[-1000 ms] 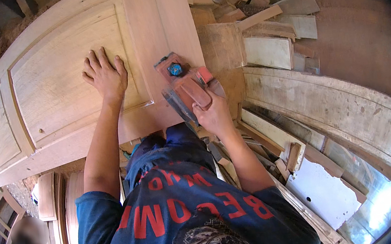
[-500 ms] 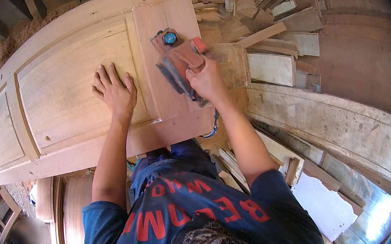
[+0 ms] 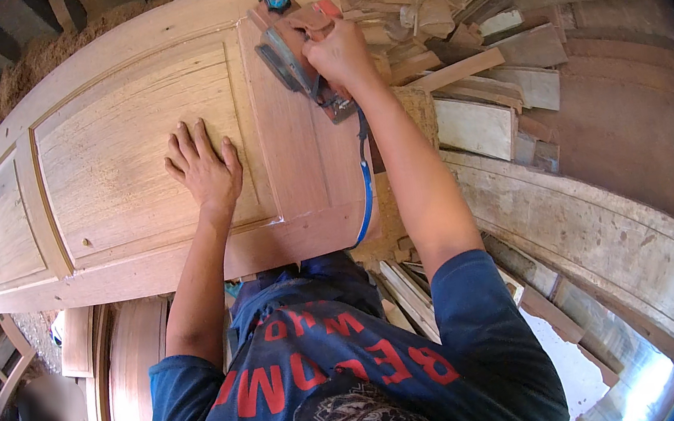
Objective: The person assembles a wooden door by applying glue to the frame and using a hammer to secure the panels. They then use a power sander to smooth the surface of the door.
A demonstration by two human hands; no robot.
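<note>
A wooden panelled door [image 3: 298,232] lies flat in front of me. My left hand [image 3: 208,174] rests on its large raised panel, palm down with fingers spread, holding nothing. Toward the door's far right corner, my right hand [image 3: 341,54] grips the rear handle of a dusty red electric planer [image 3: 284,40]. The planer sits on the broad end rail, with its blue front knob pointing away from me. From its rear, a black and blue cord [image 3: 369,198] hangs past the door's right end.
Offcuts and boards [image 3: 473,122] are piled on the right, beside a long pale plank [image 3: 590,213]. Sawdust [image 3: 11,91] lies along the door's far left edge. More wooden panels [image 3: 135,378] stand low at the left, near my left arm.
My right hand has pushed the planer away from me along the end rail, to near the far edge. More of the cord shows. My left hand keeps its place on the panel.
</note>
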